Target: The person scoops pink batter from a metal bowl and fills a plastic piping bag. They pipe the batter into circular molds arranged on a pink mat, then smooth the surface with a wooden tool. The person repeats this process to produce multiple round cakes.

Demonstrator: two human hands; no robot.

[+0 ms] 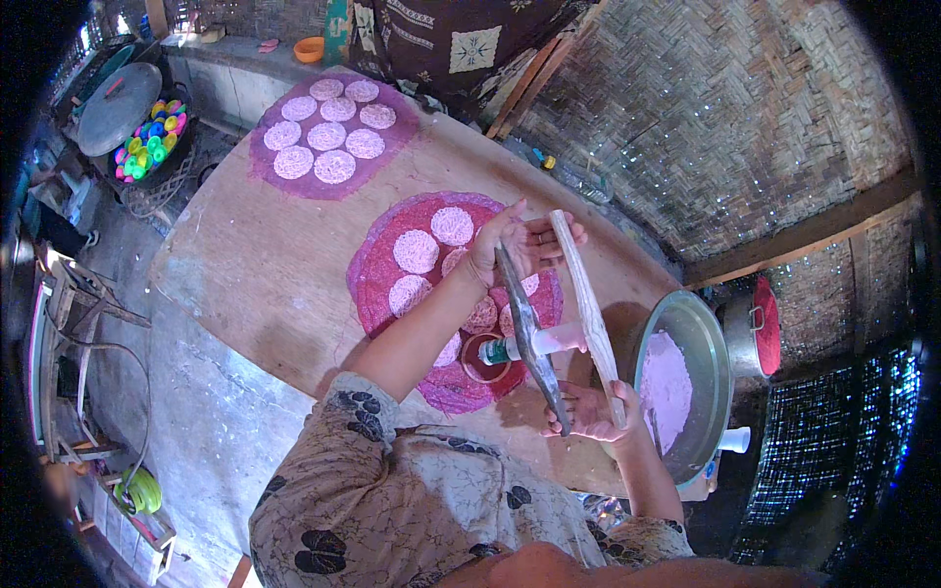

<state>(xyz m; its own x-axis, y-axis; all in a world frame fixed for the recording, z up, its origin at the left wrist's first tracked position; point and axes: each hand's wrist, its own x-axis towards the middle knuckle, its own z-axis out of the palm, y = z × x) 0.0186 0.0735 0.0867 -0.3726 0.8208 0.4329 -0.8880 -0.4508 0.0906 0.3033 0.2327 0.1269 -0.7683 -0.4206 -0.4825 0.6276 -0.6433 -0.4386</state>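
Head view: we have a wooden counter [265, 235] carrying two round mats, a far purple mat [267, 169] and a nearer red mat [372, 267], both with pink stranded discs [452, 226]; a big basin [714, 392] of pink dough [668, 392] sits by the counter's right end. Over the red mat is the hand press: pale bar [588, 304], dark bar [524, 314], with a pink tube [559, 339] between them, its green-and-white end [498, 351] sticking out beyond the dark bar. Left hand [520, 243] is at the bars' far ends, fingers part-open, firmness we can't tell; right hand [593, 412] looks wrapped round the near ends of both. Smallest, a ring [464, 363] lies on the red mat by the tube's end, no strands seen inside. Step, our judgement: lining up the press for another disc. Next move probably calls for squeezing the bars together evenly, tube end over the ring. Labels: the green-and-white end may be printed, too small to read; no brand or legible writing we can make out elsewhere.
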